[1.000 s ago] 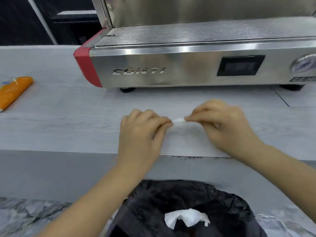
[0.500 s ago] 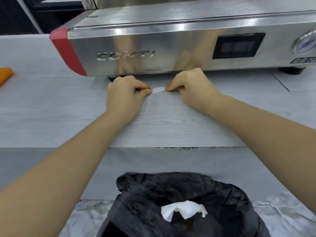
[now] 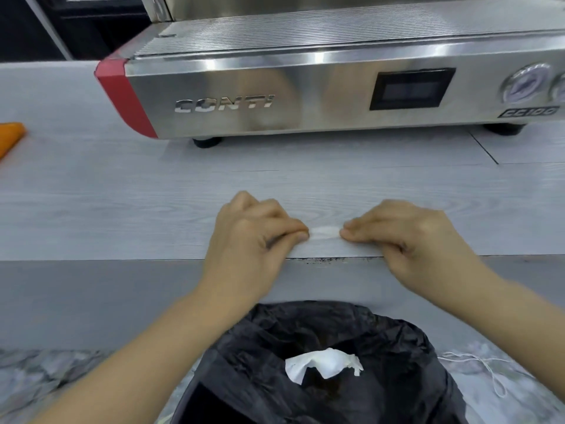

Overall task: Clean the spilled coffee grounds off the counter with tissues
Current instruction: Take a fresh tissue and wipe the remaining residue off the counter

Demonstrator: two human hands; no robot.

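Tissue [image 3: 325,232], folded into a thin white strip, now sits low-centre of frame, close to the counter's [image 3: 122,215] front edge; half a sec ago both hands had it pressed up near the foot of the espresso machine [image 3: 275,96], so the strip has been dragged toward the person across the grey wood-look top. Means the sweep is nearly at the edge: a thin line of dark coffee grounds [image 3: 321,260] shows along the lip, centre frame, directly above the black-lined bin [image 3: 382,347] at bottom, which already holds a crumpled white tissue [image 3: 324,364]. Judging by that, the next bit is likely pushing grounds over the lip into the bin, w/ care not to smear them along the seam. Left hand [image 3: 253,240] pinches the strip's left end, thumb & forefinger closed tight on it, other fingers curled under. Right hand [image 3: 409,237] does the same on the right end, fingertips [image 3: 348,232] shut on the paper. Only a short stretch of tissue shows btwn the two pinches; rest is hidden under the fingers. Whether the strip is flat on the counter or just above it, can't tell. Orange packet [image 3: 10,134] lies at left edge, well apart.
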